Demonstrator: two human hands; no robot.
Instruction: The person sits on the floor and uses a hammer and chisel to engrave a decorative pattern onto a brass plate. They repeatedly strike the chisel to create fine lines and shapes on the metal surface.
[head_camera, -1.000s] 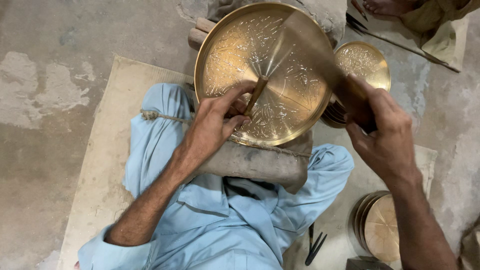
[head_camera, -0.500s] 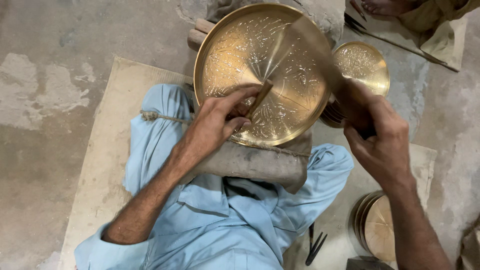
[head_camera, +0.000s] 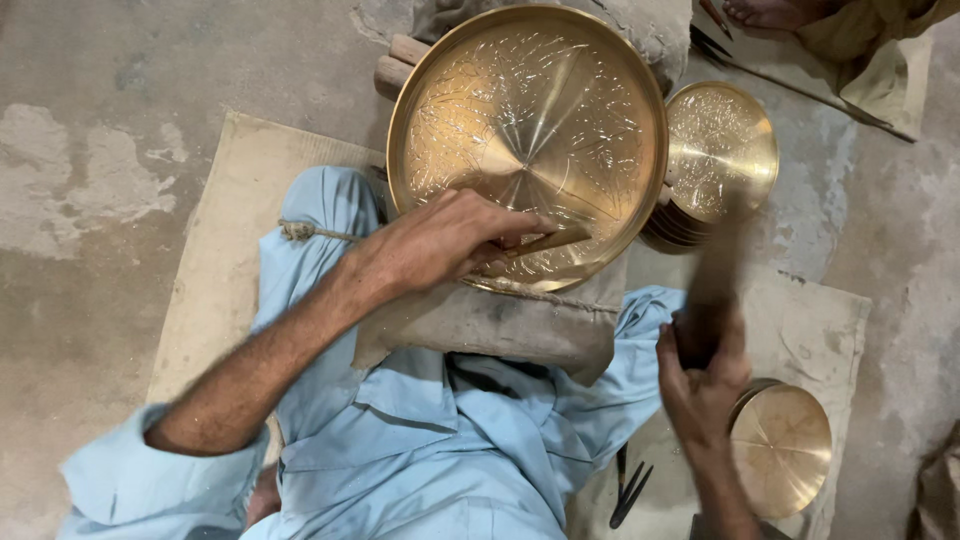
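Brass tray (head_camera: 530, 130), big, round, engraved all over, sits tilted on a padded grey-brown cushion (head_camera: 490, 325) in the person's lap, upper-centre of view; its far rim leans toward wooden blocks (head_camera: 405, 60) on the concrete floor (head_camera: 90, 100).

Far left of the tray: bare floor w/ pale patches, then a tan mat (head_camera: 215, 250) under the person. Light-blue trousers (head_camera: 430, 440) fill the bottom, below the tray; a knotted cord (head_camera: 300, 232) lies on the knee just left of the tray's lower rim.

Left hand (head_camera: 440, 245) comes in from lower left, resting on the tray's near rim. Fingers closed round a short chisel-like punch (head_camera: 550, 240), tip touching the tray surface near the lower right edge.

Right of the tray: a stack of smaller engraved brass plates (head_camera: 720, 150), touching or just behind the tray's right rim, can't tell which. Below that, the right hand (head_camera: 700, 385), blurred, fingers wrapped tight on a dark hammer handle (head_camera: 710, 290) raised above, well clear of the punch.

Lower right of the tray: a plain brass bowl stack (head_camera: 785, 450) just beside the right wrist, on a second mat (head_camera: 820, 330). Dark metal tools (head_camera: 628, 490) lie between trousers and that stack. Top right, beyond the tray: another person's bare foot (head_camera: 765, 12) and long thin rods (head_camera: 800, 85).
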